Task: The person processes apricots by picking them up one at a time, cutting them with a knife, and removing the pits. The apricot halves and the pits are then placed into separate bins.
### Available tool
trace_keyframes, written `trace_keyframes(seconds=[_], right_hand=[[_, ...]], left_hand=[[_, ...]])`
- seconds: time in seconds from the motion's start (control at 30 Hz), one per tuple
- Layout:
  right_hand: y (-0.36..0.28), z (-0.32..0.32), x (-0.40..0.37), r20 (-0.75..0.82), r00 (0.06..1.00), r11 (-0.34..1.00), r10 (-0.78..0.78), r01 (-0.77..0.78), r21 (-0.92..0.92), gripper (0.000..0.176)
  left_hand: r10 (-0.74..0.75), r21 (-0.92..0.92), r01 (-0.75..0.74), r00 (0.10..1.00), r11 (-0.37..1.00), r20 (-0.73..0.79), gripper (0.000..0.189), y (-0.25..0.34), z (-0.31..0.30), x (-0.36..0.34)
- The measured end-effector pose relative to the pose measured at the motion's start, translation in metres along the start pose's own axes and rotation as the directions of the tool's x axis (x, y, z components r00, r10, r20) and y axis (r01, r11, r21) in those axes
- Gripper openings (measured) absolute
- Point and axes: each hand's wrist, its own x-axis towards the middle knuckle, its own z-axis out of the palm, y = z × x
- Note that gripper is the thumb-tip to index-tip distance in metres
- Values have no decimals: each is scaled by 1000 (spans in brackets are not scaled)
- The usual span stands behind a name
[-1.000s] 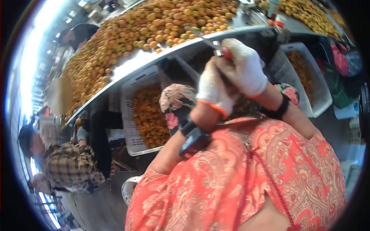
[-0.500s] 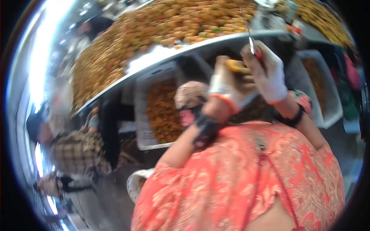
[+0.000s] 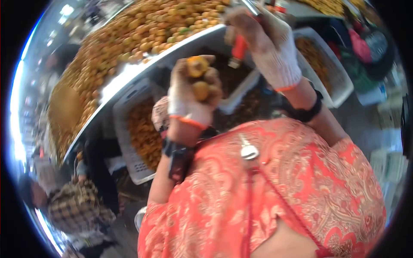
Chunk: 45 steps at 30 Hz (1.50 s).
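My left hand (image 3: 195,92), in a white glove with an orange cuff, is closed around small round orange fruit that look like apricots. One cut fruit (image 3: 197,66) shows its orange inside at the fingertips, and another fruit (image 3: 201,91) sits lower against the fingers. To the upper right, my right hand (image 3: 271,49), gloved too, grips a knife with a red handle (image 3: 239,48). The handle's end points down, while the blade (image 3: 251,6) juts toward the top edge. Both hands are apart, above the near rim of the fruit-covered table.
A heap of orange fruit (image 3: 142,30) covers the metal-edged table (image 3: 129,79). White crates of orange pieces stand below, one on the left (image 3: 124,146) and one on the right (image 3: 340,88). A person in a plaid top (image 3: 79,206) is at the left.
My hands have moved apart: the right went up and the left shifted left and slightly down with the fruit. The knife has turned, so its red handle shows. The camera view has also shifted.
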Motion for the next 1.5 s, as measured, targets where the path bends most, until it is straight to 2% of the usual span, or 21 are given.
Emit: trace_keyframes(seconds=[0.03, 0.07, 0.1, 0.13, 0.23, 0.3, 0.5, 0.63, 0.73, 0.8, 0.97, 1.03, 1.13, 1.17, 1.2, 1.23, 1.27, 1.33, 1.37, 1.4, 1.5], right_hand=[[-12, 2, 1, 31, 963, 886, 268, -259, 385, 28], [-22, 3, 3, 148, 866, 562, 478, -431, 706, 23], [-22, 2, 4, 162, 856, 535, 491, -443, 719, 20], [-25, -2, 2, 94, 894, 711, 438, -408, 572, 30], [-35, -5, 1, 149, 848, 632, 508, -485, 605, 27], [-32, -4, -3, 178, 840, 700, 513, -529, 479, 26], [-26, -1, -8, 170, 860, 750, 481, -504, 428, 29], [-25, -1, -9, 218, 854, 749, 472, -519, 412, 30], [-27, -4, -8, 237, 845, 686, 480, -530, 499, 32], [-33, -11, -3, 385, 714, 447, 586, -680, 581, 32], [-15, -5, -13, 399, 720, 310, 568, -636, 707, 31], [-29, -7, -9, 293, 790, 652, 539, -611, 449, 30], [-32, -4, -14, 113, 890, 747, 442, -435, 503, 31], [-24, -9, -16, 98, 968, 948, 231, -246, 203, 34], [-13, -9, -14, 139, 990, 995, 1, 13, -99, 37], [-21, 2, -14, 98, 974, 917, 203, -225, 331, 41], [-31, 9, -13, 178, 900, 613, 399, -406, 678, 45], [-19, 1, -7, 349, 877, 52, 331, -386, 921, 43], [-17, 0, -5, 365, 803, -16, 471, -406, 914, 51], [-10, -1, -6, 411, 805, -102, 427, -409, 907, 50], [-2, 2, -6, 405, 760, -126, 508, -400, 908, 48]], left_hand=[[3, -34, -3, 1000, 999, 23, 50, 1, -3, 2], [31, -7, -31, 999, 999, 29, 48, -2, 1, 0], [51, -1, -51, 998, 999, 28, 47, -3, 0, 3], [78, 7, -78, 997, 997, 27, 46, -4, 1, 5], [70, 40, -69, 998, 997, -11, 37, -9, 4, 7], [98, 46, -97, 994, 994, -37, 29, -12, 10, 5], [177, 96, -161, 964, 982, -197, 27, -21, 26, 3], [196, 136, -171, 960, 976, -199, 23, -24, 27, 2], [238, 231, -181, 938, 956, -251, 19, -27, 29, 3], [247, 229, -200, 949, 953, -198, 19, -28, 30, 3], [226, 222, -172, 943, 960, -244, 16, -26, 34, -2], [212, 193, -164, 940, 967, -267, 14, -28, 33, 1], [81, 114, -51, 957, 992, -278, 15, -27, 32, 1], [78, 107, -52, 965, 993, -251, 14, -30, 30, 2], [87, 100, -65, 969, 993, -233, 13, -33, 27, 3], [33, 122, -20, 993, 992, -109, 14, -31, 24, -1], [-36, 151, 33, 999, 988, 15, 14, -29, 23, -3], [7, 59, -2, 996, 998, -94, 18, -38, 32, 4], [30, 18, -29, 996, 999, -84, 19, -42, 35, 5], [50, -19, -52, 996, 998, -71, 20, -44, 36, 4], [17, -97, -18, 1000, 995, -11, 20, -45, 32, 6]])
